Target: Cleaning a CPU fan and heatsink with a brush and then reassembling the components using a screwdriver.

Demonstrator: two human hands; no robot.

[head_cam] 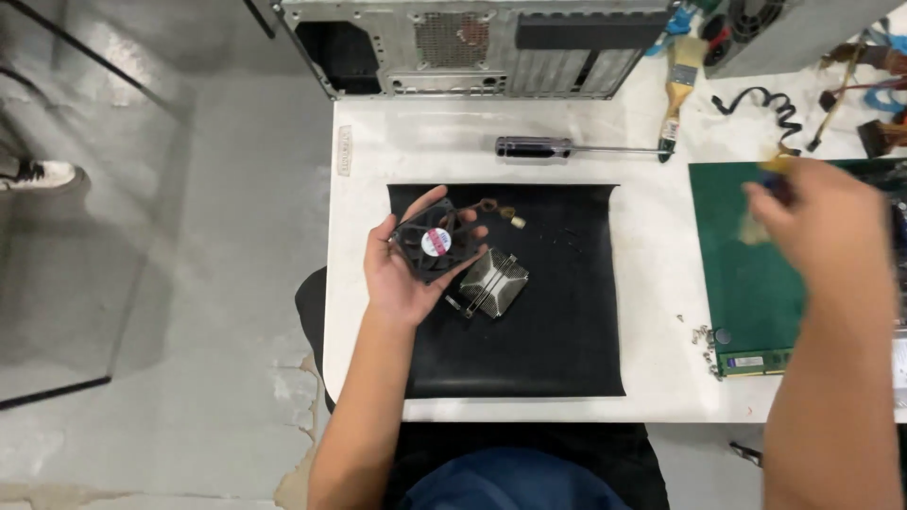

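My left hand (402,274) holds a small black cooling fan (436,242) with a round pink and white sticker at its hub, over the upper left of a black mat (557,321). Thin wires with a small white plug (517,222) trail from the fan. A ribbed metal heatsink (493,281) lies on the mat just right of that hand. My right hand (812,222) is blurred over a green circuit board (746,283) at the right, with something small and yellowish at its fingertips that I cannot make out.
A screwdriver (576,147) with a dark handle lies on the white table (652,170) behind the mat. An open metal computer case (472,42) stands at the back. A paintbrush (675,94), a coiled black cable (770,106) and loose screws (704,340) lie at the right.
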